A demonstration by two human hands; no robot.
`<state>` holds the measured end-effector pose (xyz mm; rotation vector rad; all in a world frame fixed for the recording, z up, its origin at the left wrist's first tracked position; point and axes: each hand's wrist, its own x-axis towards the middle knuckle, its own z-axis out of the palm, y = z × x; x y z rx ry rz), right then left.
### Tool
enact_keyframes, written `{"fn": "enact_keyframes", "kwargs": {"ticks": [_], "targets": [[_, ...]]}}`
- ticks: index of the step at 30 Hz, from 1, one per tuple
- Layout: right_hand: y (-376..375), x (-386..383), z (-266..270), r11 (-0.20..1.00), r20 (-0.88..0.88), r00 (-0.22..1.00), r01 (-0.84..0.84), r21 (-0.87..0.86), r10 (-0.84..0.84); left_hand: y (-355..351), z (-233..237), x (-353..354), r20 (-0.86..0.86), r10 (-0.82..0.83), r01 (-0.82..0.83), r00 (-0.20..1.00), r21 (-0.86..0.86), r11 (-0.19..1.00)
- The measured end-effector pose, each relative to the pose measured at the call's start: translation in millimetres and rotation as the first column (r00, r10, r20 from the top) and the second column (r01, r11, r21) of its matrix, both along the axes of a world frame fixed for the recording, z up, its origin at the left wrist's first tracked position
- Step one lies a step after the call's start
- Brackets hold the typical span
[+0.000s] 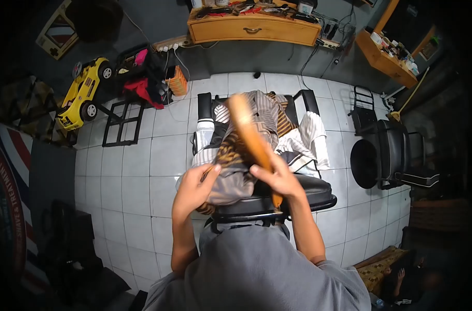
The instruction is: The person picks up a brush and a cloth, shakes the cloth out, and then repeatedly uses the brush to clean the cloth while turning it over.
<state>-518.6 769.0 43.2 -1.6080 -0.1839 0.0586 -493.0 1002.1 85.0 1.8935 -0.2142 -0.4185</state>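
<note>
A wooden brush-like tool (251, 139) with a long curved body stands up from my right hand (278, 179), whose fingers are wrapped round its lower part. Its upper end is blurred. My left hand (198, 186) pinches the edge of a striped brown and grey cloth (231, 184) at the left of the chair back. Beneath both hands is a black barber chair (308, 191), its seat heaped with striped cloths. A white striped cloth (311, 137) hangs over the right armrest.
A wooden drawer shelf (254, 30) with tools is on the far wall. At the left stand a yellow toy car (84, 93) and a black metal frame (123, 124). Another black chair (391, 150) is at the right. A person's hand (401, 273) shows at the lower right.
</note>
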Motion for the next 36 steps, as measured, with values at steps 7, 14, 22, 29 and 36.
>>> {"fn": "enact_keyframes", "kwargs": {"ticks": [7,14,22,29,36], "targets": [[70.0,-10.6,0.8,0.998,-0.038,0.999,0.018,0.061,-0.016,-18.7,14.9,0.9,-0.235,-0.081,-0.098,0.969,-0.662,0.743],[34.5,-18.0,6.3,0.9,-0.141,0.948,0.315,0.303,-0.284,2.1,-62.8,31.9,0.399,-0.16,0.236,0.903,-0.151,0.96],[-59.2,-54.5,27.9,0.651,-0.101,0.71,0.685,0.328,-0.697,-132.5,-93.0,23.0,0.143,-0.802,0.795,0.579,0.121,0.595],[-86.5,-65.3,20.3,0.734,-0.154,0.734,0.676,0.068,-0.662,-97.2,-83.7,19.6,0.176,-0.584,0.595,0.793,-0.017,0.803],[-23.7,-50.5,-2.3,0.879,-0.317,0.868,0.447,0.165,-0.382,-26.6,-15.7,-50.5,-0.039,-0.059,0.029,0.998,-0.543,0.839]]}}
